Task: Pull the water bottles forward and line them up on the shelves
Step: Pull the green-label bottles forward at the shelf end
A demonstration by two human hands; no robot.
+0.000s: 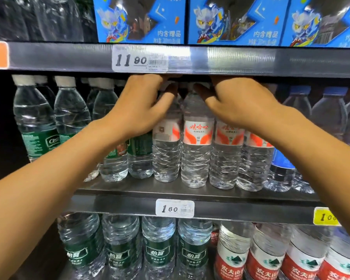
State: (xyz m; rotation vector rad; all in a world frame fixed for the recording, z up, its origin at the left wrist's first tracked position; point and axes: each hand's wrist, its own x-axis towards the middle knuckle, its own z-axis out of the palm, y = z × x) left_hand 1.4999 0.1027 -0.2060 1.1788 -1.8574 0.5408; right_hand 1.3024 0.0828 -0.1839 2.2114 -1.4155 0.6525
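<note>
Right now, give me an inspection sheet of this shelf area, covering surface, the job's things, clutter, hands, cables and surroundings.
Surface: dark middle shelf, bare strip along its front edge.
Job's things: red-and-white labelled bottles stand upright in a row mid-shelf; green-labelled bottles to their left, blue-capped bottles to their right.
Clutter: nothing seen.
Hands: left hand and right hand reach over the red-and-white bottles' tops; the fingertips are hidden under the upper shelf, so the grip cannot be told.
Cables: nothing seen.
Surroundings: blue cartons above; price tags on the shelf rails; more bottles on the shelf below.
</note>
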